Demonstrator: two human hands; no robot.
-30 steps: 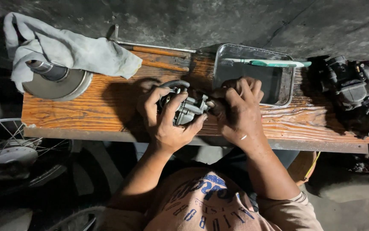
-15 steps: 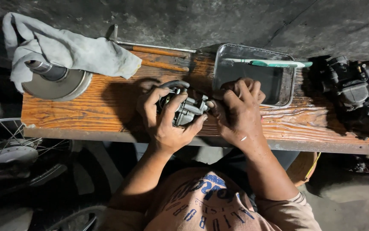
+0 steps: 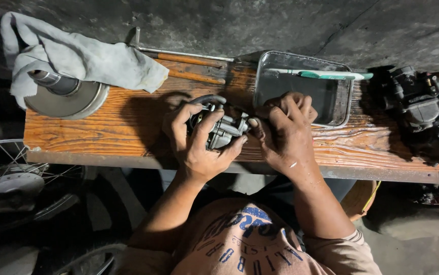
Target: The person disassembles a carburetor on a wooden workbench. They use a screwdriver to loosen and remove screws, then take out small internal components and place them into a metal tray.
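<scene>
Head camera looks straight down on a worn orange-brown wooden plank bench (image 3: 102,137), the landmark for everything else. At the middle of the bench, the left hand (image 3: 199,147) is curled tight around a small grey cast-metal carburettor body (image 3: 223,130), fingers wrapped over its top and thumb pressed along its near side. The right hand (image 3: 285,137) is half closed, its fingertips (image 3: 256,126) touching the carburettor's right end; whether it pinches a small part there cannot be told. The carburettor is dull silver with dark grime, and a black curved rubber hose (image 3: 208,99) arches off its far side.

Just beyond the right hand, on the bench's far right part, sits a rectangular shiny metal tray (image 3: 339,109) with a green-handled toothbrush (image 3: 326,75) lying across its far rim. At the bench's far left rests a round grey metal disc with a stub shaft (image 3: 69,94), partly under a crumpled pale grey cloth (image 3: 87,58). Off the right end lies a black engine assembly (image 3: 423,109). No labels or packages show on the bench.
</scene>
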